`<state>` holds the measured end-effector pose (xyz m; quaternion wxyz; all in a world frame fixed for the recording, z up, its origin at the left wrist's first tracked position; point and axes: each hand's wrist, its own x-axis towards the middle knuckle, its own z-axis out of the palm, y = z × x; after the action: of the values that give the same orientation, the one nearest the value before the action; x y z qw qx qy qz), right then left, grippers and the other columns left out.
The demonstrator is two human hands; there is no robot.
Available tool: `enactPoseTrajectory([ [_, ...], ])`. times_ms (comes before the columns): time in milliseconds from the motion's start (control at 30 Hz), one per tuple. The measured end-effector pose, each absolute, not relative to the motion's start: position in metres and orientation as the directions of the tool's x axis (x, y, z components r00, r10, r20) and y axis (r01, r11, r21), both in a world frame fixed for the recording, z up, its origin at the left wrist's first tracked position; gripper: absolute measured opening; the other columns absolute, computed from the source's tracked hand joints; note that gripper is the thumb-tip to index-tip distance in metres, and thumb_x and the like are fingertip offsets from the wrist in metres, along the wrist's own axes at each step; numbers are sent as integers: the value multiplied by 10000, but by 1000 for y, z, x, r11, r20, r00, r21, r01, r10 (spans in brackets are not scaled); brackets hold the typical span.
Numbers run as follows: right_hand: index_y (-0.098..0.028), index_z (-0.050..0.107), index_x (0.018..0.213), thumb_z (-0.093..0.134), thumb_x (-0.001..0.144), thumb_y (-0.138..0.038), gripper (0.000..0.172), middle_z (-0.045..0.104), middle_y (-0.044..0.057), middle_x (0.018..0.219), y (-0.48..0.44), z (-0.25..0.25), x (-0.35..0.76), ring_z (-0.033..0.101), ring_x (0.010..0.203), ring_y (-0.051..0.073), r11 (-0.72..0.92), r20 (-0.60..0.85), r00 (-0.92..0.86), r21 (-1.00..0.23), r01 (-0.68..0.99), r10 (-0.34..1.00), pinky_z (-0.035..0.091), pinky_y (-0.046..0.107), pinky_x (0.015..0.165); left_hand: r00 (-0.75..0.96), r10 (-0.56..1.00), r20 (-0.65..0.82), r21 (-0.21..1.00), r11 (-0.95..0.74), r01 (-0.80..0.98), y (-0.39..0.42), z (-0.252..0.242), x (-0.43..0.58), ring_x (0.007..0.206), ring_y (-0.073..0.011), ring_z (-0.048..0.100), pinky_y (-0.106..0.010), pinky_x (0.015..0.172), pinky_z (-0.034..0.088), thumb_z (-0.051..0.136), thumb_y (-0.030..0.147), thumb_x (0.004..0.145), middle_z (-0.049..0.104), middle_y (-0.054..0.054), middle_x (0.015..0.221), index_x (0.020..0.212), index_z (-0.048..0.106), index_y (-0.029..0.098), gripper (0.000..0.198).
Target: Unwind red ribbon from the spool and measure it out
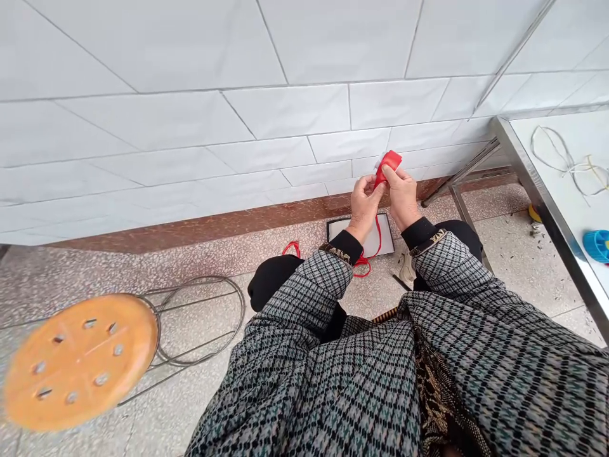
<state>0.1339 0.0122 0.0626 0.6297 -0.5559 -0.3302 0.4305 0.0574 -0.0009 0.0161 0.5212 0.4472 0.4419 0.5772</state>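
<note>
From the head view, you have both hands up in front of the wall of white tiles (pixel 285 111), working on a flat, bright red, ribbon-like strip (pixel 392 158) folded over on itself. Your left hand (pixel 364 204) pinches its lower part between thumb and fingers; your right hand (pixel 402 195) grips the folded part, thumb pressed on its face. A small whitish piece (pixel 379 163) shows at its edge, too small to identify. A thin red cord (pixel 379 236) hangs below your hands, over the white rectangular tray with a black rim (pixel 387 241) on the speckled floor (pixel 228 251); whether it joins the strip is hidden by your fingers. Another loop of red cord (pixel 292 247) lies left of the tray.

The step in hand looks like shaping or gathering the strip where your fingertips meet. The next move probably calls for your right thumb to keep the folds pressed flat while your left fingers adjust the lower end, with the hanging cord kept from snagging.
</note>
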Motion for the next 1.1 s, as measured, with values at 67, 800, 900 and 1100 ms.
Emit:
enactPoseTrajectory([
  [67,-198,709,813,814,754,-486,313,652,-10,766,13,61,133,585,722,133,5,-73,412,-983,-185,908,504,264,712,-61,994,93,972,-104,-211,1,13,53,1010,-174,676,-329,991,547,762,271,912,731,-54,1098,1032,666,221,162],
  [800,-203,654,778,886,747,-424,322,538,-62,664,5,65,153,443,579,75,-69,-161,388,-969,-239,908,388,221,575,235,966,107,952,-32,-304,-16,22,28,799,-165,599,-319,829,507,698,660,896,679,-41,825,743,747,183,504],
  [900,-218,634,808,883,784,-467,353,557,-48,674,3,63,160,481,574,90,-153,-261,341,-937,-313,903,415,230,562,219,960,175,977,-142,-156,-16,22,23,882,-183,624,-329,876,501,654,564,952,688,-56,913,745,756,187,442],
  [1100,-225,598,863,780,898,-428,275,608,-45,713,0,68,166,488,548,84,-324,-468,246,-829,-456,849,454,232,573,239,948,208,968,-234,86,-16,21,26,692,-155,495,-309,735,433,594,338,987,520,4,663,713,700,169,339],
])
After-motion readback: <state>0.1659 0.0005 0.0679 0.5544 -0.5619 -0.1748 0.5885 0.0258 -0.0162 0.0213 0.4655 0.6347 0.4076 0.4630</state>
